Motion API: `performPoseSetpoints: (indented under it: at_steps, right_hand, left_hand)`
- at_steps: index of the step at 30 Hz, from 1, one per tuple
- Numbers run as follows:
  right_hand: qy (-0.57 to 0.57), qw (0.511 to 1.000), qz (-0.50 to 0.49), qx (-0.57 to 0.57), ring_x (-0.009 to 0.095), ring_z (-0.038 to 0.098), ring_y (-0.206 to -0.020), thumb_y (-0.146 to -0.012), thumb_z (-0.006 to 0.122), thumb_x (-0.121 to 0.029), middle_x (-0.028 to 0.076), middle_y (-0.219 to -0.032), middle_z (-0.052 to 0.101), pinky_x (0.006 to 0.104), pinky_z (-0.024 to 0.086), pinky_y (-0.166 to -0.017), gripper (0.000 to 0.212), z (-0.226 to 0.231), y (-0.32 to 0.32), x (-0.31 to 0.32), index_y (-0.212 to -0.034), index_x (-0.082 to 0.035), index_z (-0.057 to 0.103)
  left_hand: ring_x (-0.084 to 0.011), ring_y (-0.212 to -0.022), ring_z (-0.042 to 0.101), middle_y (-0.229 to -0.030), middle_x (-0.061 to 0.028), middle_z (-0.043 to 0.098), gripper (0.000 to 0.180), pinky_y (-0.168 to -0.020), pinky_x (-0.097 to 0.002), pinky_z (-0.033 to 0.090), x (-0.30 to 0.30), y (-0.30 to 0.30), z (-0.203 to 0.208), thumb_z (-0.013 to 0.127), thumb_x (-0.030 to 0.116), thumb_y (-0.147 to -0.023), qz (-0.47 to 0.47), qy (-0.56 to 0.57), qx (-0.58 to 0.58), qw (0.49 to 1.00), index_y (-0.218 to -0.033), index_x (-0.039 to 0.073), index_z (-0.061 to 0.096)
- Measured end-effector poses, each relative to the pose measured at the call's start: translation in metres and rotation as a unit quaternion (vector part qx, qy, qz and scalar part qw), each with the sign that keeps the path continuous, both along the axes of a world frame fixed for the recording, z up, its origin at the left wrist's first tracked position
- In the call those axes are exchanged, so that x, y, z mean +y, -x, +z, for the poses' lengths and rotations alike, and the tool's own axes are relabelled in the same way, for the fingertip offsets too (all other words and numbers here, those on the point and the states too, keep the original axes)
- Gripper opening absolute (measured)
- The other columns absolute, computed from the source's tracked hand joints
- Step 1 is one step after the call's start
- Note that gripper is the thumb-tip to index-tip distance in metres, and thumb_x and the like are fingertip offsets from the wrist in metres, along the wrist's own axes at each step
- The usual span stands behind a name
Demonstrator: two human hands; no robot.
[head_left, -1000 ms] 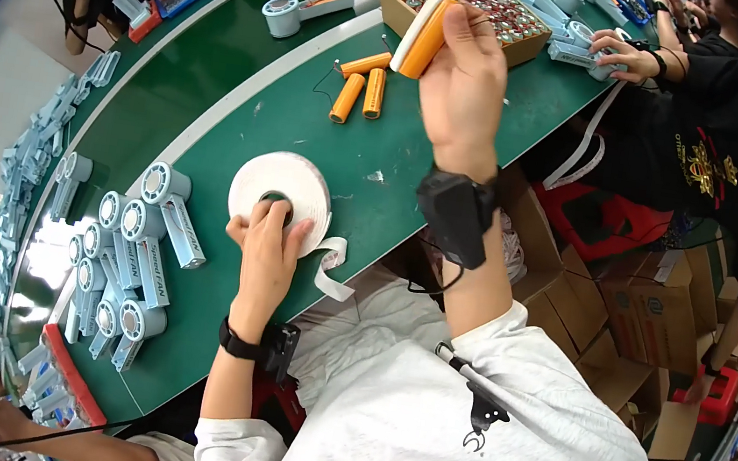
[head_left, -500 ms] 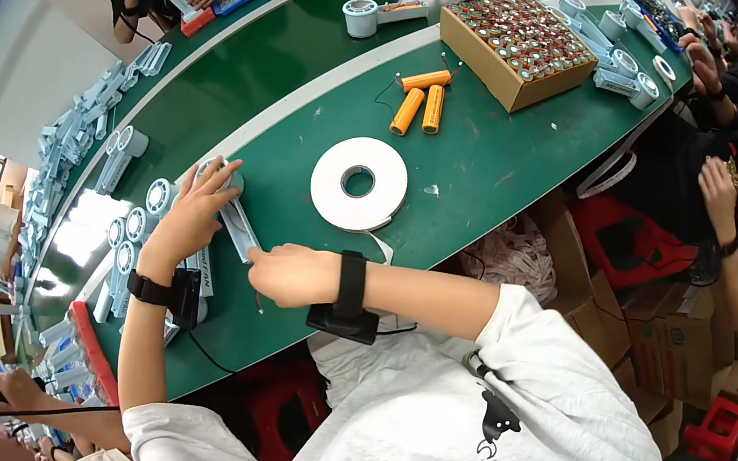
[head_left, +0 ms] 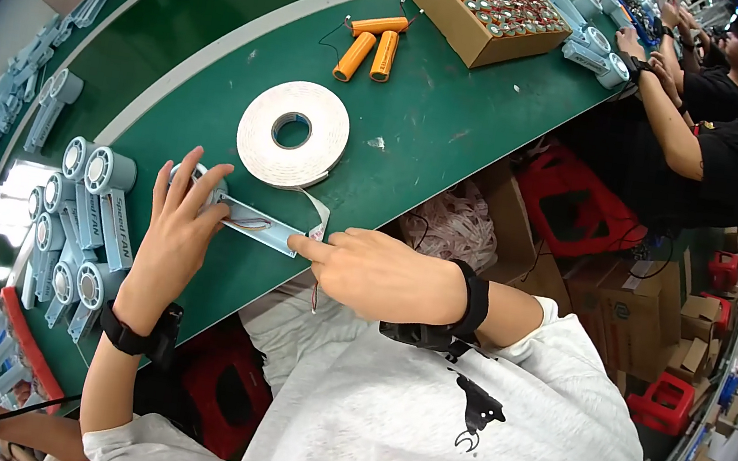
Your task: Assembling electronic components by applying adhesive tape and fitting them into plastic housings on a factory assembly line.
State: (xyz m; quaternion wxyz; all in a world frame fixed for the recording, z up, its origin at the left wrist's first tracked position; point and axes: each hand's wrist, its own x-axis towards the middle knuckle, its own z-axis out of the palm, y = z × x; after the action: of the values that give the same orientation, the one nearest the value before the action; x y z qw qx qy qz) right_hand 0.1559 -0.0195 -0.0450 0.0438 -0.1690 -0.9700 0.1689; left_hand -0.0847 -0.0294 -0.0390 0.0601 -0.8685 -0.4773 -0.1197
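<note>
A light blue handheld fan shell [head_left: 267,229] lies over the green table with its trough-like handle facing up and thin wires inside. My left hand [head_left: 179,227] grips its round head, fingers spread over it and thumb at the neck; the hand partly hides the head. At the handle's far end, my right hand [head_left: 372,273] pinches the tip with the index finger extended along it, the other fingers curled. A thin wire end hangs below the right hand. Just beyond the handle lies a large roll of white tape [head_left: 258,144], its loose strip trailing toward my right hand.
Several light blue fans [head_left: 99,221] stand grouped left of my left hand. Three orange battery cells [head_left: 354,57] lie past the tape. A cardboard box [head_left: 480,46] of cells is at the back, with more fans on its right. A red stool [head_left: 571,202] and cartons [head_left: 651,303] stand beyond the table edge.
The fan shell has turned from steeply slanted to nearly level, my right hand still at its handle end. The view has shifted, so the tape and cells appear farther left and higher.
</note>
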Motion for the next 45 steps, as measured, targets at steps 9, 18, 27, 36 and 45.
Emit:
performPoseSetpoints:
  at_steps: [9, 18, 27, 36, 45]
  right_hand:
    - [0.368, 0.805, -0.209, 0.417, 0.02, 0.062, -0.08, -0.066, 0.066, 0.004, 0.01, -0.09, 0.062, 0.0267, 0.05, -0.073, 0.027, 0.023, 0.016, 0.021, -0.093, -0.001, 0.062]
    - [0.113, 0.916, -0.105, 0.369, 0.021, 0.062, -0.076, -0.069, 0.067, 0.001, 0.009, -0.089, 0.062, 0.0278, 0.05, -0.067, 0.026, -0.004, 0.038, 0.024, -0.094, 0.0, 0.06]
    - [0.029, 0.981, -0.067, 0.179, 0.027, 0.058, -0.067, -0.069, 0.065, -0.002, 0.011, -0.079, 0.058, 0.0366, 0.045, -0.059, 0.015, 0.001, 0.061, 0.041, -0.077, 0.001, 0.052]
    - [0.165, 0.981, -0.082, -0.054, 0.028, 0.058, -0.076, -0.072, 0.061, -0.007, 0.014, -0.081, 0.058, 0.0376, 0.044, -0.063, 0.015, 0.023, 0.075, 0.062, -0.087, -0.002, 0.059]
    - [0.242, 0.952, -0.07, 0.172, 0.026, 0.057, -0.072, -0.069, 0.06, -0.003, 0.014, -0.078, 0.056, 0.0359, 0.041, -0.059, 0.021, -0.017, 0.059, 0.067, -0.089, -0.004, 0.062]
  left_hand:
    - [-0.0333, -0.118, 0.04, -0.104, -0.0064, 0.06, 0.021, -0.098, -0.0444, 0.028, -0.007, -0.002, -0.014, 0.06, -0.012, -0.058, 0.012, 0.045, -0.245, 0.968, -0.068, 0.003, 0.048]
    - [-0.0335, -0.116, 0.043, -0.103, -0.006, 0.06, 0.027, -0.098, -0.0457, 0.027, -0.007, 0.0, -0.011, 0.062, -0.01, -0.056, 0.007, 0.038, -0.24, 0.97, -0.064, 0.003, 0.04]
    - [-0.0304, -0.113, 0.047, -0.1, -0.0064, 0.061, 0.027, -0.096, -0.0427, 0.031, -0.005, 0.007, -0.017, 0.062, -0.011, -0.053, 0.001, 0.029, -0.292, 0.956, -0.06, 0.002, 0.039]
    - [-0.0279, -0.113, 0.048, -0.103, -0.0076, 0.06, 0.026, -0.092, -0.0393, 0.036, -0.004, 0.01, -0.024, 0.061, -0.012, -0.052, 0.001, 0.012, -0.282, 0.959, -0.058, 0.001, 0.039]
    - [-0.0281, -0.115, 0.046, -0.128, -0.0122, 0.043, 0.033, -0.089, -0.0338, 0.042, 0.0, 0.011, -0.023, 0.058, -0.014, -0.057, -0.015, 0.091, -0.457, 0.885, -0.086, 0.0, 0.054]
